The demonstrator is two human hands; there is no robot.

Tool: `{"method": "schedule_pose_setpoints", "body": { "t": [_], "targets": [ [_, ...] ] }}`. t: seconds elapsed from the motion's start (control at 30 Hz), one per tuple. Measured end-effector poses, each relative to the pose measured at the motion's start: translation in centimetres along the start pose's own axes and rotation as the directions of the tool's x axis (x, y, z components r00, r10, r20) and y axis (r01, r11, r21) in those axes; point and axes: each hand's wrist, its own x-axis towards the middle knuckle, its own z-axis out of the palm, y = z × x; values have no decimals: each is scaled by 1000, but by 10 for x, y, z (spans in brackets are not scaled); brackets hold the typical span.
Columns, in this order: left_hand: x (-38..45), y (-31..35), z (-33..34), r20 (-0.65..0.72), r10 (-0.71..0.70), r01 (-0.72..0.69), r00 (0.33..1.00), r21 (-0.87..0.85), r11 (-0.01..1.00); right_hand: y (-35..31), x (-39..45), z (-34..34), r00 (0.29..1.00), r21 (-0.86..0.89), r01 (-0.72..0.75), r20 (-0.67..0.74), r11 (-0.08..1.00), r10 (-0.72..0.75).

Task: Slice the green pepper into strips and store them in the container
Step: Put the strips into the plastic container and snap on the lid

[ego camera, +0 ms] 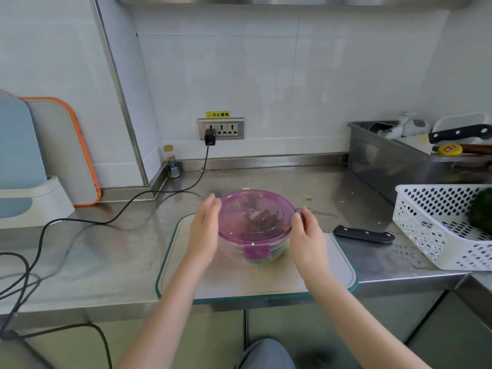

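Both your hands, left hand [205, 233] and right hand [308, 235], flank the lidded container [255, 225] on the cutting board [266, 283], palms spread, equally near, container centred between them.

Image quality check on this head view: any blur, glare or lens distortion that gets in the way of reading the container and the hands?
Head view: wide-angle bending curves the counter edge and wall trim; soft glare on the steel counter; the left hand and right hand are slightly motion-blurred beside the purple lid; contents behind the tinted lid are murky; the knife stays readable.
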Motion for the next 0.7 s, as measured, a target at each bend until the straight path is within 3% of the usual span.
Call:
{"method": "schedule_pose_setpoints", "body": {
  "t": [0.13, 0.53, 0.7],
  "targets": [
    [-10, -4, 9, -72, -24, 18, 997, -84, 996, 3, 5, 7, 996, 9, -73, 61, 997, 72],
    [-18, -11, 19, -221, -27, 9, 975, -84, 996, 4, 14, 12, 962, 95, -224, 184, 970, 204],
    [-30, -5, 12, -147, -36, 28, 989, -54, 998, 1, 24, -2, 937, -54, -180, 294, 982, 188]
  ]
}}
